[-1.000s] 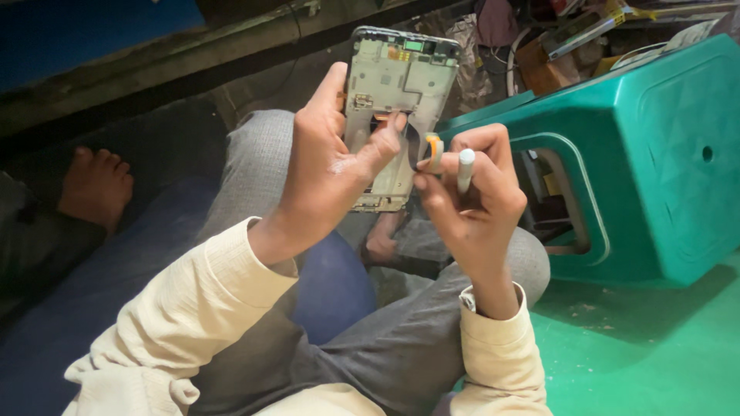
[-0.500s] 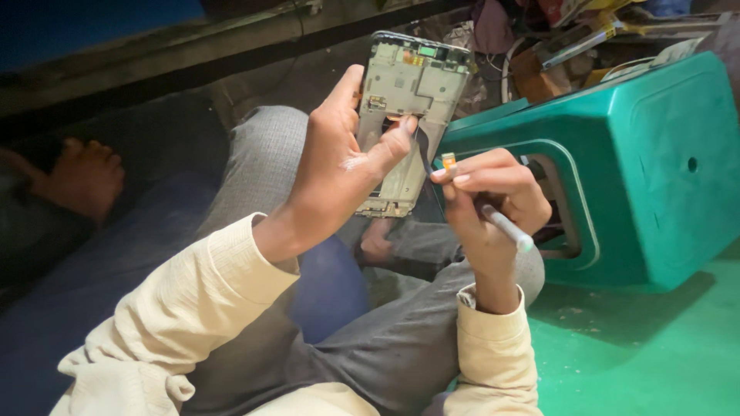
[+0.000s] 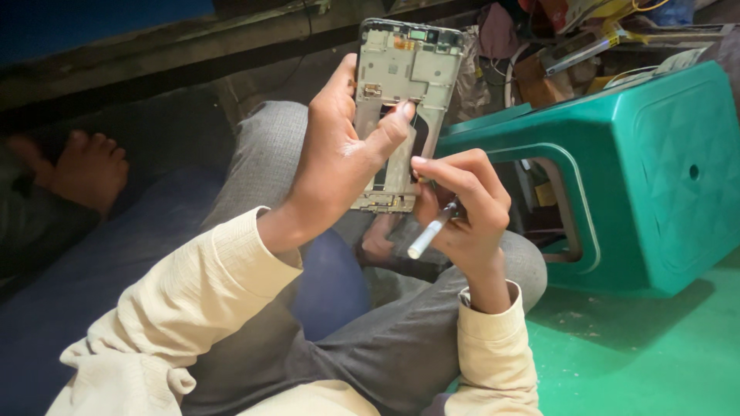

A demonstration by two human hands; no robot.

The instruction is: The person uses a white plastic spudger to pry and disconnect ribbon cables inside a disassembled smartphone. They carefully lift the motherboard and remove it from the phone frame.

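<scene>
Left hand (image 3: 339, 154): wrapped round the phone frame (image 3: 401, 100), thumb across its face.
Phone frame: flat pale metal, rectangular, dark cut-outs; upright above the lap.
Right hand (image 3: 462, 208): just right of the frame, fingers pinched on a thin silver tool (image 3: 432, 229).
Stool (image 3: 617, 169): green moulded plastic, tipped over, right of both hands.
Floor (image 3: 655, 354): green.

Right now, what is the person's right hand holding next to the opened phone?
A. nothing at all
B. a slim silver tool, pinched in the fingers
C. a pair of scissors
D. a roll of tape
B: the right hand pinches a slim silver tool in its fingers, its working end at the lower edge of the opened phone frame, which the left hand grips upright.
</scene>
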